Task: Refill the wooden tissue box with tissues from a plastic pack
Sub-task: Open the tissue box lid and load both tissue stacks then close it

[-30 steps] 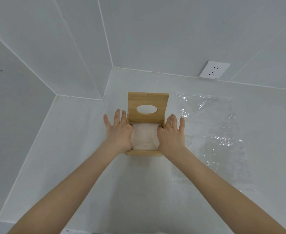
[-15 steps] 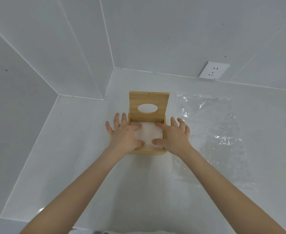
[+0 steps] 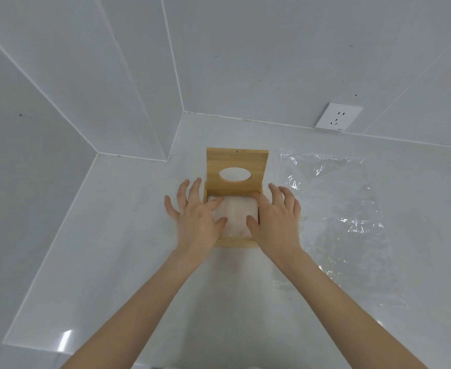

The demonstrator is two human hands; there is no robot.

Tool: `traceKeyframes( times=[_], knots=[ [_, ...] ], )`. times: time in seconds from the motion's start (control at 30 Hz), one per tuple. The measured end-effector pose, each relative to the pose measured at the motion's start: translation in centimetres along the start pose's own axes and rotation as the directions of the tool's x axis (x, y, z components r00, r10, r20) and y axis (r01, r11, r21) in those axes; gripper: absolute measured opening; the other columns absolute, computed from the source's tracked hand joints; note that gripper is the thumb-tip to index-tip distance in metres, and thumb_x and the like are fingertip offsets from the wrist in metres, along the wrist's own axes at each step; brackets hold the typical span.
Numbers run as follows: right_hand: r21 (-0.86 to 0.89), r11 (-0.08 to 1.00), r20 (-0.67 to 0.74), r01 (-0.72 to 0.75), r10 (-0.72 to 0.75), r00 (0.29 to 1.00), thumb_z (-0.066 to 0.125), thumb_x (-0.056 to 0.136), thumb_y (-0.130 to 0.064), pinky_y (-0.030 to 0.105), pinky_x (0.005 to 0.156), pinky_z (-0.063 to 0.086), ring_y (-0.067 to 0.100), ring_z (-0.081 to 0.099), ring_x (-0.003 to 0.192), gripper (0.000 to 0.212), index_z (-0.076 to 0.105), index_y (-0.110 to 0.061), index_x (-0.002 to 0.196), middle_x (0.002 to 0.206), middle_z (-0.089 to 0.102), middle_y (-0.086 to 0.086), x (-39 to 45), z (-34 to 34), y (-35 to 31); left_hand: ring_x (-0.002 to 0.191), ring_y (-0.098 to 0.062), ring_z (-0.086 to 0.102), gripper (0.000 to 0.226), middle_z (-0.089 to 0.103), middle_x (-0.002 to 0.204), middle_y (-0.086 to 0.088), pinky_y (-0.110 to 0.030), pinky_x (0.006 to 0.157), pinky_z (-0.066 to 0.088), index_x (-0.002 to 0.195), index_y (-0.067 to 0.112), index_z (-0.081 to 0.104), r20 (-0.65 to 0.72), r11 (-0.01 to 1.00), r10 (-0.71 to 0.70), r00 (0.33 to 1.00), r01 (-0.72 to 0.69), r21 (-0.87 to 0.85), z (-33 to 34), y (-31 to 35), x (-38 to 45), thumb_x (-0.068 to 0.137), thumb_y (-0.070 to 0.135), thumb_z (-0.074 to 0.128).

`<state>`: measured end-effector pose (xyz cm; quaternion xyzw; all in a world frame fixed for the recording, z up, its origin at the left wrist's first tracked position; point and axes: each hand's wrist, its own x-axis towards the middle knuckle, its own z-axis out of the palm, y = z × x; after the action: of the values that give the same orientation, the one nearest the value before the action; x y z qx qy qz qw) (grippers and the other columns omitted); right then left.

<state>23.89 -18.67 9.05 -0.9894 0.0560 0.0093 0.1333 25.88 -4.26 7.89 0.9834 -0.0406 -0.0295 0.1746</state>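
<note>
I see the wooden tissue box (image 3: 236, 237) near the worktop's (image 3: 128, 249) back-left corner, lid (image 3: 237, 169) upright, tissues (image 3: 235, 215) inside. My left hand (image 3: 196, 222) and right hand (image 3: 276, 222) spread flat, seemingly pressing them. The plastic pack (image 3: 333, 209) lies beside it, toward the right edge.

Plain indoor room, kind undetermined: possibly a home or a bare test space. White counter (image 3: 128, 262) set into a corner of large pale wall panels (image 3: 259, 49). One white wall socket (image 3: 338, 116) just above the counter's back edge.
</note>
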Motion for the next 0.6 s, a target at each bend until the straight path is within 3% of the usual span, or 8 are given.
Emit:
traceKeyframes(
  times=[0.07, 0.1, 0.2, 0.4, 0.47, 0.53, 0.6],
  knots=[
    [0.043, 0.986, -0.221, 0.163, -0.15, 0.964, 0.05, 0.076, -0.017, 0.038, 0.096, 0.03, 0.031, 0.063, 0.098, 0.025, 0.069, -0.014, 0.093, 0.099, 0.069, 0.008, -0.6, 0.3, -0.1, 0.12, -0.021, 0.033, 0.016, 0.061, 0.116, -0.006, -0.053, 0.104, 0.01, 0.085, 0.027, 0.072, -0.231, 0.981, 0.192, 0.954, -0.188, 0.04, 0.5, -0.4, -0.7, 0.071, 0.025, 0.066],
    [0.018, 0.968, -0.231, 0.25, -0.239, 0.943, 0.044, 0.079, -0.019, 0.037, 0.097, 0.027, 0.025, 0.066, 0.089, 0.028, 0.07, -0.015, 0.087, 0.088, 0.071, 0.002, -0.8, 0.5, -0.2, 0.109, -0.017, 0.043, 0.015, 0.067, 0.101, 0.0, -0.05, 0.102, 0.012, 0.078, 0.025, 0.072, -0.265, 0.96, 0.279, 0.923, -0.27, 0.07, 0.7, -0.5, -0.8, 0.074, 0.025, 0.058],
    [-0.112, 0.906, -0.031, 0.408, -0.413, 0.91, 0.032, 0.085, -0.028, 0.047, 0.106, 0.014, 0.016, 0.066, 0.097, 0.041, 0.07, -0.016, 0.09, 0.092, 0.072, -0.003, -1.5, 1.7, 0.0, 0.088, -0.013, 0.064, 0.034, 0.068, 0.079, 0.009, -0.046, 0.097, 0.016, 0.073, 0.021, 0.071, -0.145, 0.902, 0.426, 0.893, -0.405, 0.152, 1.5, -0.4, -1.1, 0.078, 0.027, 0.038],
    [-0.228, 0.859, 0.217, 0.458, -0.413, 0.884, 0.028, 0.085, -0.039, 0.057, 0.102, 0.015, 0.019, 0.063, 0.107, 0.054, 0.07, -0.011, 0.103, 0.108, 0.071, 0.004, -2.2, 3.1, 0.7, 0.085, -0.014, 0.068, 0.044, 0.072, 0.084, 0.008, -0.048, 0.096, 0.015, 0.075, 0.022, 0.073, 0.028, 0.885, 0.426, 0.904, -0.423, 0.196, 2.0, -0.9, -1.3, 0.082, 0.031, 0.03],
    [-0.214, 0.857, 0.269, 0.469, -0.409, 0.872, 0.024, 0.085, -0.039, 0.058, 0.105, 0.01, 0.021, 0.06, 0.113, 0.058, 0.068, -0.01, 0.108, 0.115, 0.068, 0.006, -2.2, 2.8, 0.7, 0.098, -0.016, 0.064, 0.055, 0.072, 0.097, 0.006, -0.046, 0.102, 0.007, 0.087, 0.02, 0.073, 0.125, 0.902, 0.396, 0.91, -0.411, 0.136, 1.3, -0.6, -1.4, 0.086, 0.037, 0.021],
    [-0.133, 0.866, 0.297, 0.482, -0.43, 0.853, 0.009, 0.083, -0.042, 0.056, 0.111, -0.003, 0.021, 0.045, 0.129, 0.07, 0.06, -0.011, 0.119, 0.129, 0.059, 0.004, -1.8, 1.9, 0.6, 0.116, -0.015, 0.053, 0.063, 0.065, 0.116, 0.005, -0.045, 0.106, -0.001, 0.102, 0.019, 0.068, 0.216, 0.925, 0.35, 0.912, -0.372, 0.072, 0.6, -0.3, -1.0, 0.086, 0.042, 0.012],
    [-0.019, 0.89, 0.264, 0.455, -0.434, 0.861, 0.001, 0.079, -0.042, 0.05, 0.114, -0.001, 0.019, 0.036, 0.133, 0.075, 0.058, -0.013, 0.118, 0.131, 0.055, 0.001, -0.7, 0.4, 0.7, 0.114, -0.016, 0.055, 0.062, 0.065, 0.115, 0.003, -0.044, 0.107, 0.013, 0.102, 0.017, 0.067, 0.169, 0.934, 0.35, 0.921, -0.357, 0.007, -0.6, -0.1, -0.3, 0.084, 0.042, 0.014]
  ],
)
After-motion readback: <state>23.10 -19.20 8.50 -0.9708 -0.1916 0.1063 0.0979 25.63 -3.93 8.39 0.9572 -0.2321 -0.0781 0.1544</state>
